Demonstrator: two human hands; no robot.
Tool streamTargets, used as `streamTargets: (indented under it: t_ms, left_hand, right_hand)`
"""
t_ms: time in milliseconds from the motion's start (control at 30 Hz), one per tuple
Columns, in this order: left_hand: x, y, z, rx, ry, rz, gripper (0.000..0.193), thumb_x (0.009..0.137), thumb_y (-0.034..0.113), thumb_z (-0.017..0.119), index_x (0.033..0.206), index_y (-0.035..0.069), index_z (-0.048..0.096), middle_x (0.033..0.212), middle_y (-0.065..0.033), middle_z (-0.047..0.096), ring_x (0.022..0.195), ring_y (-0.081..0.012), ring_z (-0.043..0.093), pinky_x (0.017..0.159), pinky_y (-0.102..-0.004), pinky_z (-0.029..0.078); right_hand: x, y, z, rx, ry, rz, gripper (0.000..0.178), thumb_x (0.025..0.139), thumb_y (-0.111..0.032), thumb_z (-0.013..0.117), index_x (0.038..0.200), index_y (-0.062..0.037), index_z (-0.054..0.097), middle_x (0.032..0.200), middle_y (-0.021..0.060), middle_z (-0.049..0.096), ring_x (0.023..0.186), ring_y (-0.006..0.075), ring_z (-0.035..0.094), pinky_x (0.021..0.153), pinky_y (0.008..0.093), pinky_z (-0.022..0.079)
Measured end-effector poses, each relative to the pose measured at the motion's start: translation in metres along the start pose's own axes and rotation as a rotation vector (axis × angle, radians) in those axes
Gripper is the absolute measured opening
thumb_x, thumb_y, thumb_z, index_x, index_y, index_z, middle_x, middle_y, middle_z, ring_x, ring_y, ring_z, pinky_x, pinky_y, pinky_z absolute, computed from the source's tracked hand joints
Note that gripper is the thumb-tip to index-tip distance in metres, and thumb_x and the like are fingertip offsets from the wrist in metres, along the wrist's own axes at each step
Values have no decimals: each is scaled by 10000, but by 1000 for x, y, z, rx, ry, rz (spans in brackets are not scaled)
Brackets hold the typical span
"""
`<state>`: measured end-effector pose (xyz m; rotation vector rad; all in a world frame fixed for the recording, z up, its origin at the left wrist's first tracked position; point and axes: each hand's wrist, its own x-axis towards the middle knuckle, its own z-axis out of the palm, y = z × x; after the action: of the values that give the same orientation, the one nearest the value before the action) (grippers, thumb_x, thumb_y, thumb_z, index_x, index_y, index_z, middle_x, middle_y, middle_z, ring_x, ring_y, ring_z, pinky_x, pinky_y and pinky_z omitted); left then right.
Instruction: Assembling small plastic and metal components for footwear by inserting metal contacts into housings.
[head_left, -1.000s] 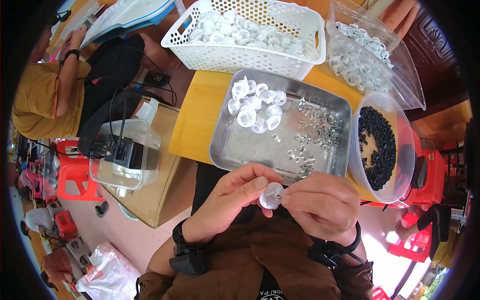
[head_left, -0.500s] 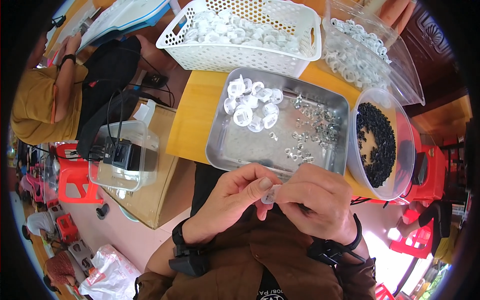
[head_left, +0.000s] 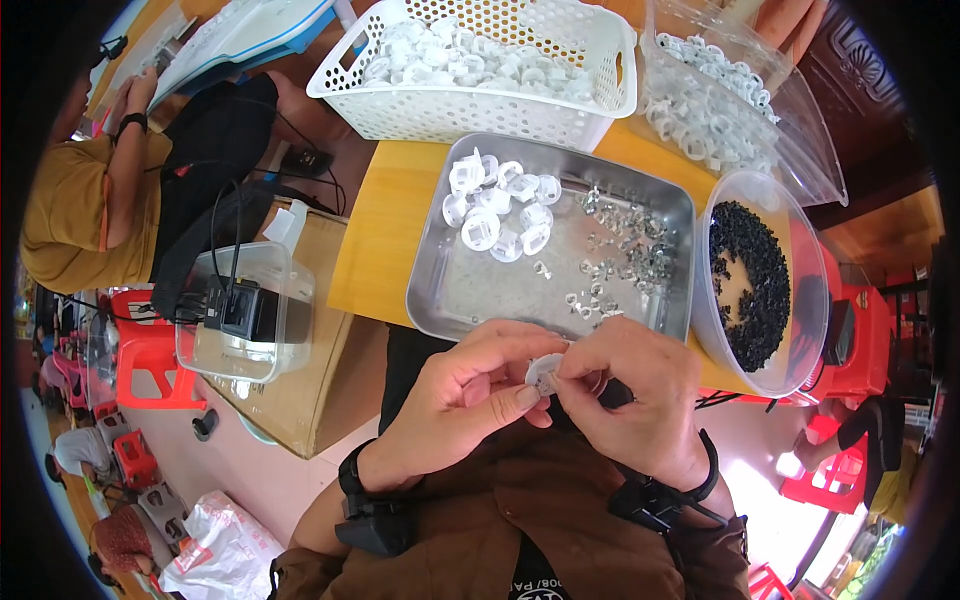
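Head view: white disc (head_left: pixel 542 371) slants up rightward.

Place: small assembly workshop. Yellow wooden desk (head_left: pixel 375 240) carries a metal tray (head_left: pixel 480 285) with white round pieces (head_left: pixel 481 231), a perforated white basket (head_left: pixel 460 122) heaped with plastic parts (head_left: pixel 470 62), and a clear tub (head_left: pixel 712 335) of black bits (head_left: pixel 768 290). Co-worker (head_left: pixel 70 210) sits at left. Red plastic stools (head_left: pixel 135 385) stand about. Distant people (head_left: pixel 85 452), small and distorted, apparently work too.
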<state>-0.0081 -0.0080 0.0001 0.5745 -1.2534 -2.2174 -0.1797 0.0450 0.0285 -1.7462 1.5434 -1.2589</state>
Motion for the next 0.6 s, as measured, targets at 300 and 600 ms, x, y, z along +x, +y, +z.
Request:
streamTargets:
  t_ms: [300, 600]
  left_hand:
    - [-3, 3, 4, 131, 45, -18, 334, 875, -61, 498, 1209, -72, 501, 1174, -136, 485, 937, -206, 600, 755, -313, 545]
    - [-3, -5, 7, 92, 107, -11, 323, 869, -95, 457, 1190, -78, 494, 1152, -122, 494, 939, -192, 598, 779, -313, 549]
  right_hand:
    - [-1, 9, 5, -62, 48, -216, 208, 624, 47, 691, 776, -83, 633, 682, 40, 585, 597, 213, 573, 535, 298, 466]
    - [-2, 10, 7, -40, 68, -171, 228, 666, 49, 684, 852, -82, 664, 710, 51, 606, 625, 220, 587, 558, 302, 477]
